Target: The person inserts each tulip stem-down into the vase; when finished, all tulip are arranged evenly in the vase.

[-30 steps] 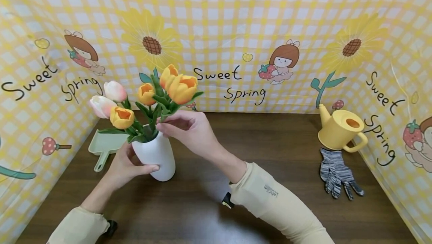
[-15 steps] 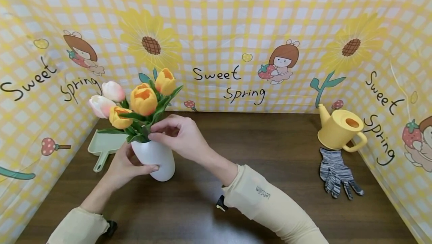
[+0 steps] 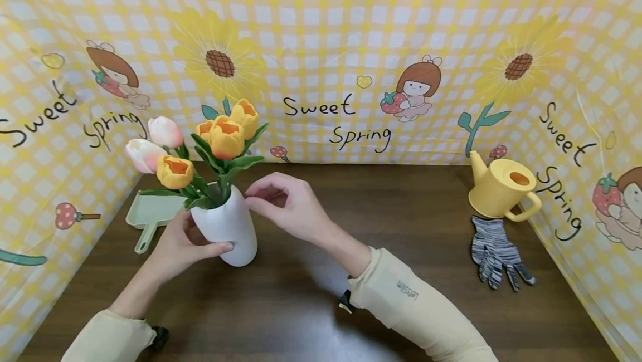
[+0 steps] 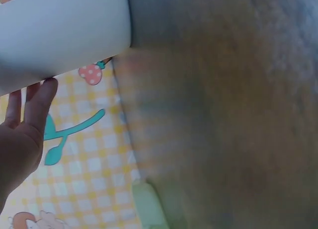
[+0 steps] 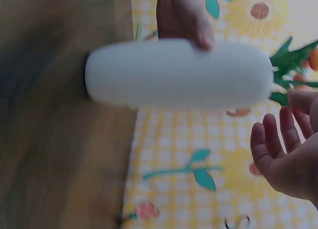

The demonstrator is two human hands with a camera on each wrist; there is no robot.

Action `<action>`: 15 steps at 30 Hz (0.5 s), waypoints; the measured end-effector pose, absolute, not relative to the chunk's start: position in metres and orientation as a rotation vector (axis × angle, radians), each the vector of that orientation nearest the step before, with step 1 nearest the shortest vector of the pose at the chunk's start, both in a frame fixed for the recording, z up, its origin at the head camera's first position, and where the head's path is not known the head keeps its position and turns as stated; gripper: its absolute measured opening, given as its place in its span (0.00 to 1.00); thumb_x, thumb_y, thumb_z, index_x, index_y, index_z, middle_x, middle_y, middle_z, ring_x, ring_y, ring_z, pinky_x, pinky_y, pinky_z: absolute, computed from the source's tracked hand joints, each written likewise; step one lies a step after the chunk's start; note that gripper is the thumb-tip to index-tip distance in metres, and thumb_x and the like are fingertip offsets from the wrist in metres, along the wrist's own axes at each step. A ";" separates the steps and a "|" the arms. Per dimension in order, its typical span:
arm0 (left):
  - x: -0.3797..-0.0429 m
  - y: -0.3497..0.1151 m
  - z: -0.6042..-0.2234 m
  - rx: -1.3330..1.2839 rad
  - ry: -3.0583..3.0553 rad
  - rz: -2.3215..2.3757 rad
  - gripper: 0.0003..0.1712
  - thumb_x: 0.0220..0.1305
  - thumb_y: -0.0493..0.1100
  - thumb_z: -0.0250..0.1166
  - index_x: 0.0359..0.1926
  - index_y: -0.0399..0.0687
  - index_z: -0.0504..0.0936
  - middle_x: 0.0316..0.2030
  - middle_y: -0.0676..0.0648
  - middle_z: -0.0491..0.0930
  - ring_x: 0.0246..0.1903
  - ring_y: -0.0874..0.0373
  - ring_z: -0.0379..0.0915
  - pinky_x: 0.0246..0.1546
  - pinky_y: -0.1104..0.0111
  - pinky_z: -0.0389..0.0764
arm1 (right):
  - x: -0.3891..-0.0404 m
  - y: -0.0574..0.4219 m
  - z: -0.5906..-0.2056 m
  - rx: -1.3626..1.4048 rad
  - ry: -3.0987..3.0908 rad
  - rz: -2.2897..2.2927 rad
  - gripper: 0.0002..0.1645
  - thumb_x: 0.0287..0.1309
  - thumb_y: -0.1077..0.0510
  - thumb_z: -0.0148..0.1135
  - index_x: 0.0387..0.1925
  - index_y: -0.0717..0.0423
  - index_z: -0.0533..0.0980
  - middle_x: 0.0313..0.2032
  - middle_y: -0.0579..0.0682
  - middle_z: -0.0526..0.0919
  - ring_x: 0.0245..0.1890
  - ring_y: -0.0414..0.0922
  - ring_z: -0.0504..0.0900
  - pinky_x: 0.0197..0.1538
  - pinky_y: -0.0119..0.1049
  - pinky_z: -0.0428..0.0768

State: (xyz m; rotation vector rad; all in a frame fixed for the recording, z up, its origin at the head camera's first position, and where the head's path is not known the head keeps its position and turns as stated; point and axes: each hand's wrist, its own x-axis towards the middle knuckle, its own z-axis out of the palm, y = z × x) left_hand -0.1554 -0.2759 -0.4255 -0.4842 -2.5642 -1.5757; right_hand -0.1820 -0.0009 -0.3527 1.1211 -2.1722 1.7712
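Observation:
A white vase (image 3: 228,234) stands on the table, bearing artificial tulips: several orange-yellow tulips (image 3: 225,136) and two pink-white tulips (image 3: 165,131), with green leaves. My left hand (image 3: 180,248) grips the vase body from the left, its thumb across the front. In the left wrist view, fingers (image 4: 42,102) press against the vase wall. My right hand (image 3: 296,209) is beside the rim on the right, thumb and forefinger bent near each other with nothing visible between them. The right wrist view shows its fingers (image 5: 271,139) loosely curved, close to the leaves (image 5: 288,60) at the vase's mouth.
Behind the left hand lies a pale green dustpan (image 3: 150,211). A yellow watering can (image 3: 496,189) stands at the back right, with a grey striped glove (image 3: 499,253) in front of it. Yellow checked cloth (image 3: 321,61) encloses the dark wooden table (image 3: 391,206) on three sides.
My right hand moved left with a yellow tulip's stem, then let go and drew back right to beside the rim. The yellow tulips now cluster closer together. My left hand keeps holding the vase.

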 end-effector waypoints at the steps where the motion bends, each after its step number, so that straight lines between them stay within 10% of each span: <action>1: -0.154 -0.276 -0.423 -0.481 -2.582 -1.563 0.52 0.47 0.35 0.83 0.71 0.58 0.65 0.58 0.49 0.76 0.53 0.60 0.77 0.49 0.74 0.79 | -0.182 0.006 -0.351 1.136 -2.163 1.715 0.08 0.63 0.60 0.70 0.43 0.57 0.83 0.38 0.44 0.85 0.38 0.36 0.83 0.42 0.37 0.85; 15: -0.136 -0.306 -0.382 -0.595 -2.607 -0.889 0.64 0.36 0.48 0.89 0.75 0.65 0.63 0.69 0.56 0.68 0.66 0.64 0.63 0.60 0.81 0.64 | -0.175 0.140 -0.330 0.944 -2.110 0.801 0.16 0.64 0.61 0.68 0.52 0.62 0.83 0.54 0.57 0.84 0.62 0.53 0.77 0.70 0.44 0.68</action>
